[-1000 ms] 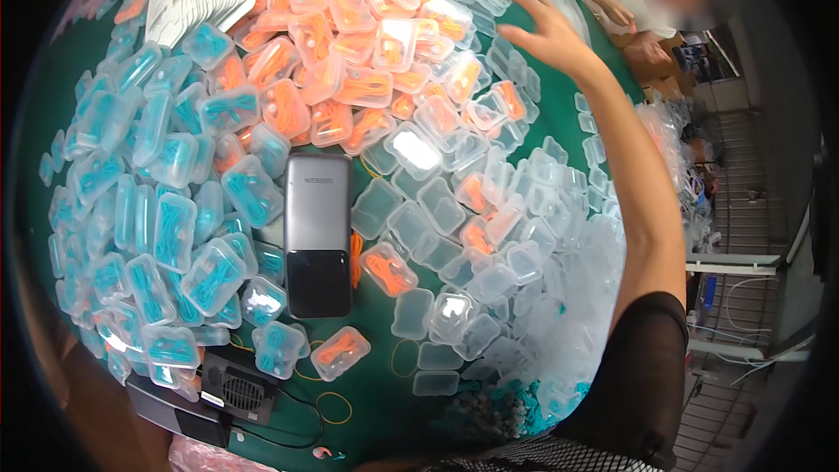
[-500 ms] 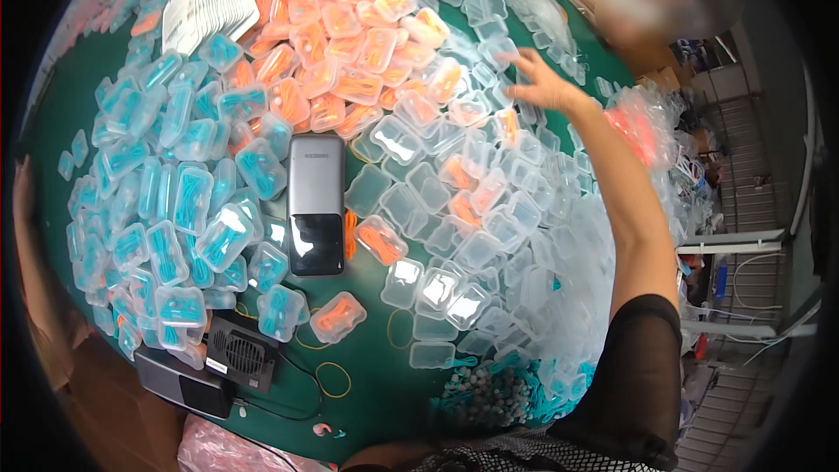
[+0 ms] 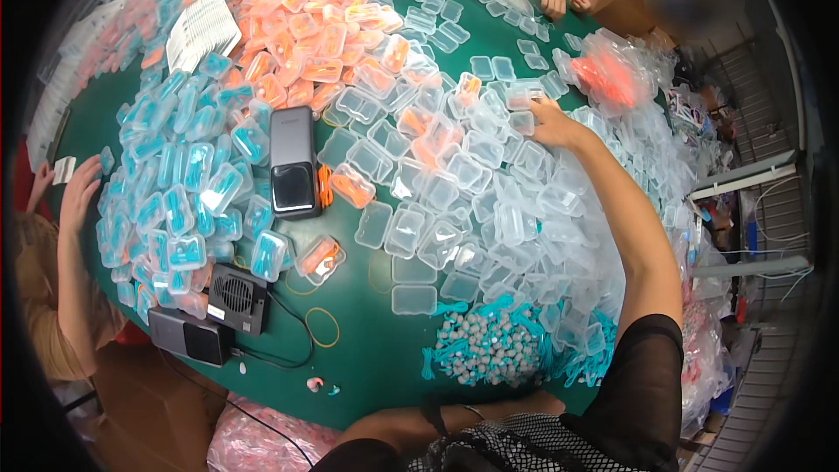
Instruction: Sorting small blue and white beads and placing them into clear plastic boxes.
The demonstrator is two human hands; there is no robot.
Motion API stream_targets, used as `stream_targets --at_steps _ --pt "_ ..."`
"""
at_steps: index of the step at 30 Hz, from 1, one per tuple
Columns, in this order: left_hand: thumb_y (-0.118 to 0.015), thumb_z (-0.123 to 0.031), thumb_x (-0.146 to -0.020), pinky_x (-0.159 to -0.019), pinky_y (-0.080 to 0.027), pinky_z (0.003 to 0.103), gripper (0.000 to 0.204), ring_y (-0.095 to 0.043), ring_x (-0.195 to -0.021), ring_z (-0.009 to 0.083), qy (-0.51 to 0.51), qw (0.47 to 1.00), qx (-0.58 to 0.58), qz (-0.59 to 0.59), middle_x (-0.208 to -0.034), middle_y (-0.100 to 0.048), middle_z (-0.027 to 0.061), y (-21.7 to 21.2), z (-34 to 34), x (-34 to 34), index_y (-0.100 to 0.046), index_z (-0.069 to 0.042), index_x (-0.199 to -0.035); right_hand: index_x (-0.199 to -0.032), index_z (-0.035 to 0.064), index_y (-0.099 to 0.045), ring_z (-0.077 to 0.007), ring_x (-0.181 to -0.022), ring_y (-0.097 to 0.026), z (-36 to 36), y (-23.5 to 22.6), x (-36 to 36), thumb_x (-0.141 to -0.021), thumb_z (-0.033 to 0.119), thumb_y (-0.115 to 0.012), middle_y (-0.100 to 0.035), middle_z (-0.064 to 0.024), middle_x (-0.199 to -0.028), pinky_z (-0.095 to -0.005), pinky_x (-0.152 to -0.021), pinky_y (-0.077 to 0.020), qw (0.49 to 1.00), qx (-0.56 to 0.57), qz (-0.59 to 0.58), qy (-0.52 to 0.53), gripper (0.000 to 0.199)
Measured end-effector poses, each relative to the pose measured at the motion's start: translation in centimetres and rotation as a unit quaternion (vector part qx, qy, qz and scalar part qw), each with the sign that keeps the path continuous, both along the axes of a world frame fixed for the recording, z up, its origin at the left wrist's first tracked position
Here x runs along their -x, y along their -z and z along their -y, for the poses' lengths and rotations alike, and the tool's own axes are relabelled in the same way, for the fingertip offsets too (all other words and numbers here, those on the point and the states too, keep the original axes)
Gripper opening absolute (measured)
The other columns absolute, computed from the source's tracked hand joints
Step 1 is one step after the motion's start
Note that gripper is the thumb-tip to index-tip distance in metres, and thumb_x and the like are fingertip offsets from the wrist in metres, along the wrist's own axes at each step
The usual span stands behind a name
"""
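My right hand [image 3: 559, 127] reaches out over the far right of the spread of clear plastic boxes. Its fingers are curled against a small clear plastic box [image 3: 523, 122], their tips partly hidden. Low in the picture my left forearm [image 3: 393, 424] lies bent across my body. My left hand [image 3: 540, 402] shows only in part beside my right sleeve, its fingers hidden. Just beyond it is a pile of teal cords with grey-white ends [image 3: 489, 345]. Many open, see-through boxes [image 3: 411, 232] spread between the cords and my right hand.
Boxes with teal cords [image 3: 179, 210] heap at the left, boxes with orange cords [image 3: 301, 44] behind them. A grey-and-black power bank [image 3: 294, 162] stands mid-table, near a small black fan unit [image 3: 238, 299]. Other people's hands [image 3: 83, 188] are at the left and far right.
The view has shifted, with things sitting higher in it. My right hand has gone from spread fingers above the boxes to curled fingers at one. My left forearm has come into view.
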State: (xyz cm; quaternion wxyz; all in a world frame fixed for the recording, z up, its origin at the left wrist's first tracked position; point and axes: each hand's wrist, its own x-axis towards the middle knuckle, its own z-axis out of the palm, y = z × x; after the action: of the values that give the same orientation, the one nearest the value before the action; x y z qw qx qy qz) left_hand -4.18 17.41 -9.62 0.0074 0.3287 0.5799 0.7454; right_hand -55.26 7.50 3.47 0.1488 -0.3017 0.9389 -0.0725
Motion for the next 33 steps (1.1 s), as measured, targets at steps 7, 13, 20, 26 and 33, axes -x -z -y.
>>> stream_targets --at_steps 7,13,20,26,33 --pt "-0.067 -0.019 -0.080 -0.056 -0.050 0.046 0.016 -0.065 -0.070 0.0355 0.246 0.929 0.206 -0.186 -0.074 -0.060 0.0133 -6.2 9.5 4.0 -0.061 -0.005 -0.076 -0.138 0.0264 -0.053 -0.0426 -0.133 -0.037 -0.3 0.1 -4.2 -0.081 0.034 -0.069 -0.039 -0.0179 -0.148 -0.0473 -0.112 -0.0313 0.999 -0.027 0.016 0.006 0.060" --pt "-0.060 -0.014 -0.082 -0.066 -0.051 0.047 0.008 -0.064 -0.078 0.0361 0.272 0.932 0.166 -0.172 -0.081 -0.065 0.0117 -7.1 10.3 4.4 -0.066 -0.008 -0.080 -0.128 0.0187 -0.062 -0.0355 -0.115 -0.058 -2.7 0.7 -6.0 -0.079 0.021 -0.066 -0.060 -0.0189 -0.128 -0.0417 -0.101 -0.0453 0.999 0.020 0.028 -0.025 0.049" --pt "-0.061 -0.016 -0.079 -0.068 -0.051 0.048 0.011 -0.065 -0.083 0.0345 0.251 0.916 0.184 -0.255 -0.084 -0.067 0.0133 -7.0 11.0 6.3 -0.067 -0.007 -0.080 -0.116 0.0067 -0.068 -0.0212 -0.105 -0.063 -1.0 -3.4 -11.2 -0.080 0.006 -0.064 -0.069 -0.0097 -0.112 -0.0347 -0.091 -0.0491 0.992 0.100 -0.071 -0.006 0.036" --pt "-0.060 -0.015 -0.082 -0.069 -0.052 0.046 0.013 -0.066 -0.081 0.0333 0.266 0.915 0.176 -0.248 -0.084 -0.067 0.0115 -7.4 12.0 6.8 -0.069 -0.005 -0.084 -0.113 0.0041 -0.067 -0.0242 -0.112 -0.062 -0.2 -6.9 -16.7 -0.081 -0.001 -0.063 -0.066 -0.0089 -0.119 -0.0340 -0.099 -0.0458 0.961 0.190 -0.196 -0.035 0.033" --pt "-0.064 -0.018 -0.083 -0.067 -0.051 0.045 0.009 -0.065 -0.079 0.0314 0.226 0.901 0.198 -0.313 -0.083 -0.064 0.0087 -7.5 12.1 5.6 -0.068 -0.010 -0.085 -0.111 0.0072 -0.068 -0.0301 -0.108 -0.064 -2.2 -8.1 -21.1 -0.084 -0.004 -0.060 -0.068 -0.0112 -0.115 -0.0366 -0.094 -0.0499 0.897 0.274 -0.332 -0.100 0.031"
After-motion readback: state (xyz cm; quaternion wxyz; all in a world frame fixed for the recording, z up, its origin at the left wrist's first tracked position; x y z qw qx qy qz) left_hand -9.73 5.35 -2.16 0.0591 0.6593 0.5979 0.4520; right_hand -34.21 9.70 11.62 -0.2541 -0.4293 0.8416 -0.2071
